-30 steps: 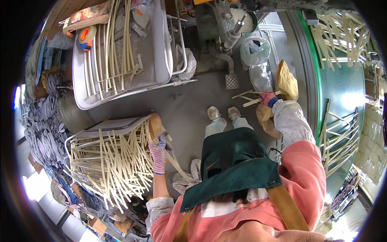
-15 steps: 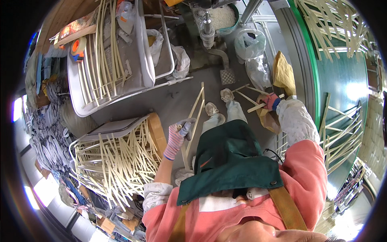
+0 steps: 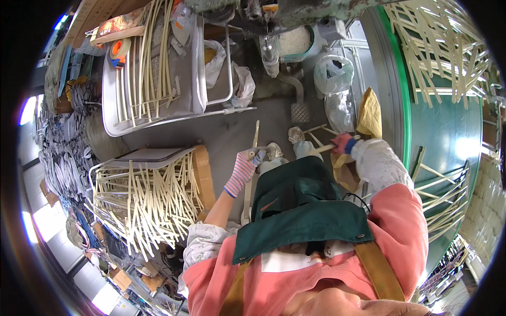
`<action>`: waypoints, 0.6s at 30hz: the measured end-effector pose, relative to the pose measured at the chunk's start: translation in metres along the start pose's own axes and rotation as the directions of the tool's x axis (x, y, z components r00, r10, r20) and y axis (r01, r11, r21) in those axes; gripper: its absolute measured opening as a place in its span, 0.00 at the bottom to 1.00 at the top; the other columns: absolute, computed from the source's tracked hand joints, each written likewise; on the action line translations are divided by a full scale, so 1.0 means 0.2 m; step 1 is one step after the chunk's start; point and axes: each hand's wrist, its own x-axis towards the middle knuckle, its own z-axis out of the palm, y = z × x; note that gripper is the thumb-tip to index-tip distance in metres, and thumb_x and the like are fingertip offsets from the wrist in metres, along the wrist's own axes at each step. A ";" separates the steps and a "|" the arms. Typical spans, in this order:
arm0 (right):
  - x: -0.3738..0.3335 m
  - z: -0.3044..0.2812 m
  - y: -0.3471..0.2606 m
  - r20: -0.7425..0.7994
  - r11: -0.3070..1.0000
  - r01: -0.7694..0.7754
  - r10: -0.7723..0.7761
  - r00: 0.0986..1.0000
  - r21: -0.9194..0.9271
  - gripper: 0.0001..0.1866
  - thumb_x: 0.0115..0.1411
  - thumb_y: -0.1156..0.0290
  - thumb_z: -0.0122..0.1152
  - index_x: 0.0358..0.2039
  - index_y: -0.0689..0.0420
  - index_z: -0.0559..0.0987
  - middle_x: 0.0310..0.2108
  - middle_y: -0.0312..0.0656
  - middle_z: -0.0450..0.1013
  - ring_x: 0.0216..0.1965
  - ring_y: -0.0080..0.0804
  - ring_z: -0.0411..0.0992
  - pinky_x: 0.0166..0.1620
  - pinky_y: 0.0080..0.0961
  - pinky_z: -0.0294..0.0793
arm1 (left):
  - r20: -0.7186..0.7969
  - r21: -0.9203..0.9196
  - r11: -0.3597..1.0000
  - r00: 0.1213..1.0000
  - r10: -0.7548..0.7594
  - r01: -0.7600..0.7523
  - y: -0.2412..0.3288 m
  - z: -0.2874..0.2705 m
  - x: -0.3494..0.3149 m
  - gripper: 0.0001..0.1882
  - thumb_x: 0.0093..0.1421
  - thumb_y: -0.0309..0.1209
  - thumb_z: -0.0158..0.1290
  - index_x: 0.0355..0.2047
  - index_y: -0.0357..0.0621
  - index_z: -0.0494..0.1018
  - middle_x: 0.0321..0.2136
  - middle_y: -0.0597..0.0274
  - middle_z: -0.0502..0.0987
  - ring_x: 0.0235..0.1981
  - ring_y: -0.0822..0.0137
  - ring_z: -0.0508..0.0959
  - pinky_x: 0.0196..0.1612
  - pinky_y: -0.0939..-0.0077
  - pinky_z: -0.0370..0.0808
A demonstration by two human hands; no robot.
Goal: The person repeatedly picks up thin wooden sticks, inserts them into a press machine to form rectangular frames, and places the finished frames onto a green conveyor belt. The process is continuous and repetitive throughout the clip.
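Note:
My left hand [image 3: 245,164], in a pink striped glove with greyish fingertips, is closed around a long pale flat strip [image 3: 256,134]. The strip stands out above and below the fist, beside my dark green apron [image 3: 295,189]. Out to the right, my right hand [image 3: 343,143], in a pink and blue glove, grips another pale strip [image 3: 322,149] that points toward my lap. More thin strips [image 3: 316,128] lean behind that hand, near my shoes. Just below the right hand is a brown paper bag [image 3: 345,174]; its contents are hidden.
At left, a heap of pale strips [image 3: 147,205] fills a rack beside a cardboard panel [image 3: 202,176]. A white tray [image 3: 118,129] holds long strips and a tape roll [image 3: 120,50]. Ahead is a foot pedal [image 3: 300,112]; at right, a green-edged conveyor [image 3: 443,121] carries strips.
My left hand has moved slightly right and its strips now look like a single line. The right hand has drawn a little left, its strip reaching further toward my lap. The view has shifted slightly.

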 end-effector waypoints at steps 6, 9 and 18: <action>-0.29 0.13 0.14 -0.145 0.990 0.129 -0.120 0.982 0.058 0.13 0.47 0.55 0.57 0.25 0.51 0.74 0.19 0.44 0.68 0.26 0.45 0.71 0.29 0.37 0.70 | -0.052 -0.096 0.983 0.985 -0.162 0.157 0.03 0.06 0.07 0.16 0.62 0.39 0.50 0.39 0.37 0.76 0.11 0.72 0.66 0.12 0.82 0.63 0.16 0.84 0.58; -0.29 0.22 0.21 -0.160 0.982 0.173 -0.159 0.974 0.073 0.16 0.47 0.55 0.57 0.33 0.50 0.75 0.20 0.41 0.66 0.26 0.42 0.70 0.28 0.35 0.69 | -0.055 -0.094 0.990 0.992 -0.110 0.105 0.04 0.09 0.10 0.17 0.61 0.40 0.51 0.39 0.37 0.76 0.11 0.72 0.66 0.12 0.82 0.63 0.16 0.84 0.58; -0.10 0.42 0.62 -0.268 0.957 0.078 -0.156 0.951 -0.279 0.21 0.50 0.52 0.49 0.38 0.54 0.74 0.17 0.35 0.66 0.24 0.33 0.69 0.30 0.36 0.65 | -0.001 -0.039 0.997 0.998 -0.069 0.069 0.13 0.04 0.03 0.18 0.63 0.40 0.48 0.40 0.36 0.76 0.11 0.72 0.65 0.12 0.82 0.61 0.16 0.84 0.57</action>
